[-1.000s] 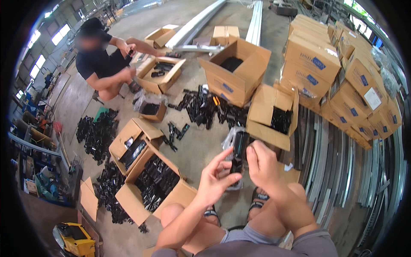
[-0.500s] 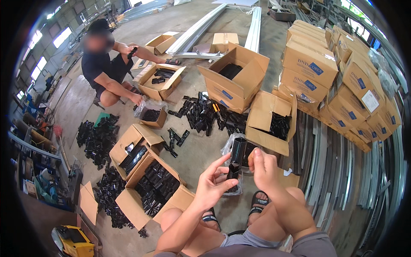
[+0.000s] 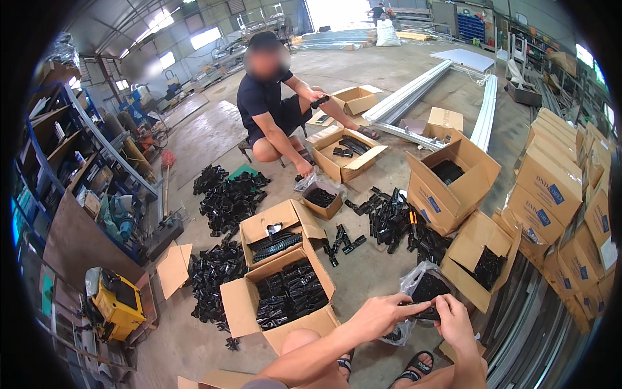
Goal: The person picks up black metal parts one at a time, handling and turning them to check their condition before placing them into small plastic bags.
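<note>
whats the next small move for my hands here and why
Perhaps ease the right hand aside and tilt the black part up with the left hand: fingers of both hands meet at it and hide much of it, so it's hard to check.

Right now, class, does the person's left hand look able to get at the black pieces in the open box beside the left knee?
Probably yes: the box stands open and nothing covers the pieces, though the left hand seems occupied with a black part.
</note>
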Tool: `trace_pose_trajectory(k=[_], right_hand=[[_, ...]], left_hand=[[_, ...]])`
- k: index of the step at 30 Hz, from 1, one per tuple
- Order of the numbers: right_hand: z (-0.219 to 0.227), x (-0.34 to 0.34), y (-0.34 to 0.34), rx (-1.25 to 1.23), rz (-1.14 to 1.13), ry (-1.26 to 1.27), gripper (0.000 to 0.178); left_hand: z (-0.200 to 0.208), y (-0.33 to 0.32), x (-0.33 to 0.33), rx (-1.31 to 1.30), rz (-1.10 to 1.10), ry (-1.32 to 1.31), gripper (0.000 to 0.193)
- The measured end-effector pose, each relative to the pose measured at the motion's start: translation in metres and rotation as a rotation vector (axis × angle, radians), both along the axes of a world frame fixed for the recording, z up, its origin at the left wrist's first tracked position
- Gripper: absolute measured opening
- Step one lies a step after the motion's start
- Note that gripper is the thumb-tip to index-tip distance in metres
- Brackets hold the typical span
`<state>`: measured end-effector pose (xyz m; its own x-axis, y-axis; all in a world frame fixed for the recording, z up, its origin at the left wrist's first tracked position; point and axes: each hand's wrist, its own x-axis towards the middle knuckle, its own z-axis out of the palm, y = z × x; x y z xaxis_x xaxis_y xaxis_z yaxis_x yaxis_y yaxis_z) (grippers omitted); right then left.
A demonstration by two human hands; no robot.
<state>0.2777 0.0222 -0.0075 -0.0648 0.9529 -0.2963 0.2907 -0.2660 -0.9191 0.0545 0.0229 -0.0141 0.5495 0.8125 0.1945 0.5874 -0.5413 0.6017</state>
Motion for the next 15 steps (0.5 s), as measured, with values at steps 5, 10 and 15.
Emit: trace_pose_trajectory(k=[5, 10, 15], right_hand=[[-0.014, -0.001, -0.003, 0.188, -0.169, 0.077, 0.029], [-0.006, -0.021, -0.013, 0.682, -0.284, -0.287, 0.018], [-0.014, -0.035, -0.024, 0.838, -0.012, -0.525, 0.03]], left_hand=[[-0.005, 0.007, 0.014, 0.072, 0.183, -0.331, 0.075], [-0.025, 0.011, 0.025, -0.829, 0.324, -0.965, 0.068], [-0.02, 0.006, 0.027, -1.271, 0.185, -1.253, 0.074]])
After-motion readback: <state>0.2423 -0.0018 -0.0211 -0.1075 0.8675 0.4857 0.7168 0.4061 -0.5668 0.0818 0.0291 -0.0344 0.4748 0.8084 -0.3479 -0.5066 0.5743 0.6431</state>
